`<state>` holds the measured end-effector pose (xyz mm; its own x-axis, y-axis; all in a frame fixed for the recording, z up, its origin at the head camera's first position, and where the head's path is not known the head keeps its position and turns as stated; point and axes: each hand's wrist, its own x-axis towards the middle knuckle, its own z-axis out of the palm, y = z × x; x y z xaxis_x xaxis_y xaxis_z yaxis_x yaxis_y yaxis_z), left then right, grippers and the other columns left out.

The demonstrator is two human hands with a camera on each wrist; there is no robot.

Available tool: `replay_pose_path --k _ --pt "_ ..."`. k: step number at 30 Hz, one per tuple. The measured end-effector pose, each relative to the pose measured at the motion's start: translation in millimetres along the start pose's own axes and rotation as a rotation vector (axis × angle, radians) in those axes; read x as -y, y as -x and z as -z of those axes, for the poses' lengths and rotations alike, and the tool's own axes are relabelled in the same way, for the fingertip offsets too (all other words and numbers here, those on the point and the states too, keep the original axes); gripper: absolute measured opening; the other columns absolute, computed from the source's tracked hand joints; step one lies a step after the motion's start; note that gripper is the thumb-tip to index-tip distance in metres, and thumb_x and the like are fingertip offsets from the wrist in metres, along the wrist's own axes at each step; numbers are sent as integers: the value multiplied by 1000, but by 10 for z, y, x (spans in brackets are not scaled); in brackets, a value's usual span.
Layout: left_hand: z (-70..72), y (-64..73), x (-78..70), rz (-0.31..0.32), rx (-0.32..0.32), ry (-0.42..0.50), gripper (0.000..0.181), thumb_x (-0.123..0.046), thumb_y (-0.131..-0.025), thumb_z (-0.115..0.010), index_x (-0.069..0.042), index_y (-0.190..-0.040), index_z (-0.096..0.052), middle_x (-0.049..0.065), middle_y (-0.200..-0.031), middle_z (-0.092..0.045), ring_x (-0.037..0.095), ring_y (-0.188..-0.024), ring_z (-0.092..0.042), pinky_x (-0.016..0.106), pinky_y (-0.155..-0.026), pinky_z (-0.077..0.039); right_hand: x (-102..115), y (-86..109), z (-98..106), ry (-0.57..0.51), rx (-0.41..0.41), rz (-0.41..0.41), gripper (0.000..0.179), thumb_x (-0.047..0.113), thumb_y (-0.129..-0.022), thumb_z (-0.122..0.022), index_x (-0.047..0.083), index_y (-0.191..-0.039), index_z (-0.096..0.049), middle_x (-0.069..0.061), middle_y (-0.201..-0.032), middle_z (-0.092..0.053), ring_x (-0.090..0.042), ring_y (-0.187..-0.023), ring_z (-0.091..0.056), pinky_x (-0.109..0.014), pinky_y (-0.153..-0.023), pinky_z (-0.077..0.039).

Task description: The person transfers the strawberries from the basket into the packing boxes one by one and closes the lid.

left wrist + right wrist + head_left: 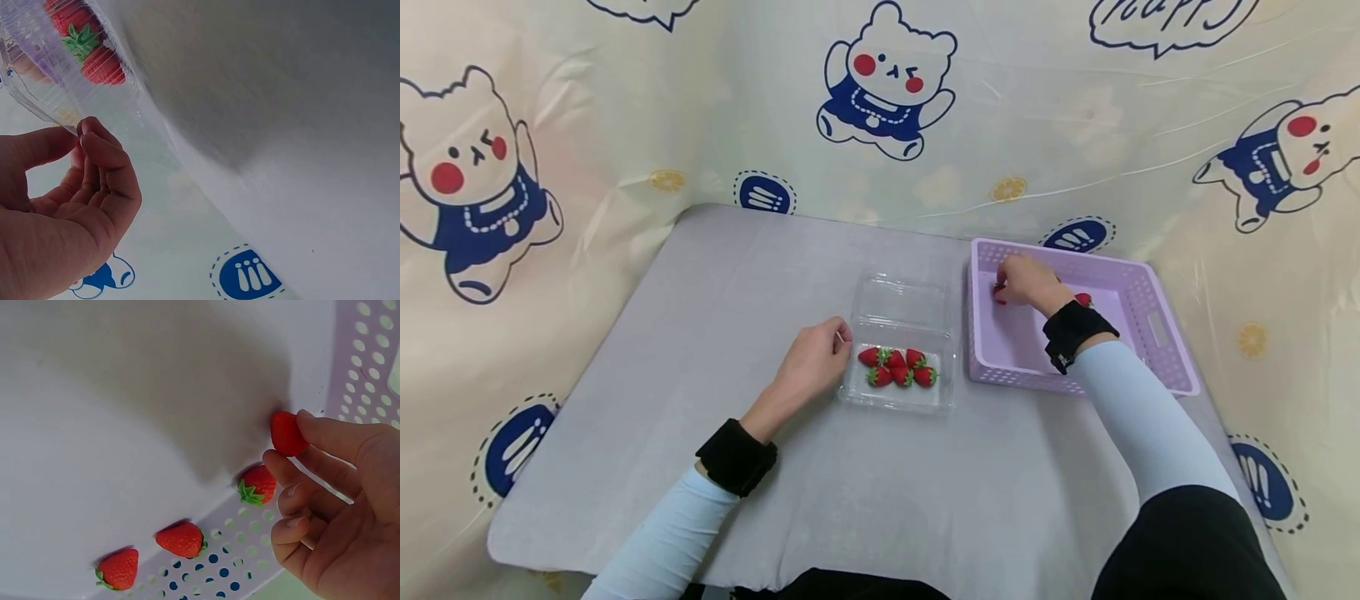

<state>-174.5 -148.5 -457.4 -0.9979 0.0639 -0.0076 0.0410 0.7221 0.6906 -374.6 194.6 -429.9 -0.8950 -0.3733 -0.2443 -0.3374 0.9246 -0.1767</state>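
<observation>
In the head view my left hand (812, 358) is at the left side of a clear plastic clamshell box (898, 407), its thumb and forefinger pinching the box's edge. The box's lid (901, 302) is raised toward the back. Inside lie red strawberries (902, 377) with green leaves, in two rows of three. My right hand (1032, 282) reaches into a lilac plastic basket (973, 333). There its thumb and fingers pinch a strawberry (287, 434) close over the basket floor. Another strawberry (256, 485) lies right beside the fingertips.
Two more strawberries, one nearer (181, 539) and one farther from the hand (117, 569), lie along the basket's perforated wall (228, 562). The basket stands right of the box on a grey-covered table (715, 292). A bear-print curtain (1037, 100) hangs around the back and sides.
</observation>
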Motion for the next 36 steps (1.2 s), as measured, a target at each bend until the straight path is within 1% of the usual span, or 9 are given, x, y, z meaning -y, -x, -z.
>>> replay_pose_path --k 15,22,27,36 --pt "-3 -16 -36 -15 -2 1 4 -7 -102 -63 -5 -99 -64 6 -73 -58 19 -65 -53 32 -58 -42 -56 60 45 -53 9 -32 15 8 -90 -79 -2 -99 -74 -17 -94 -70 -34 -88 -62 -50 -85 -51" --pt "1 -13 -40 -7 8 2 5 -7 -103 -62 -6 -99 -64 6 -74 -59 19 -65 -53 32 -58 -43 -48 80 95 -9 -2 -21 12 11 -89 -78 0 -94 -74 -15 -91 -69 -32 -85 -61 -48 -80 -51" --pt "-5 -18 -26 -5 9 -3 5 -7 -103 -62 -6 -99 -64 6 -75 -59 20 -65 -54 32 -58 -43 -34 111 128 3 2 -7 9 9 -89 -76 1 -92 -73 -14 -89 -69 -31 -84 -61 -46 -78 -51" --pt "-5 -8 -11 9 12 0 4 -8 -103 -63 -6 -100 -65 7 -75 -59 20 -66 -54 32 -59 -44 2 136 175 -40 0 -9 12 10 -90 -76 0 -97 -73 -14 -91 -69 -32 -85 -61 -45 -79 -52"
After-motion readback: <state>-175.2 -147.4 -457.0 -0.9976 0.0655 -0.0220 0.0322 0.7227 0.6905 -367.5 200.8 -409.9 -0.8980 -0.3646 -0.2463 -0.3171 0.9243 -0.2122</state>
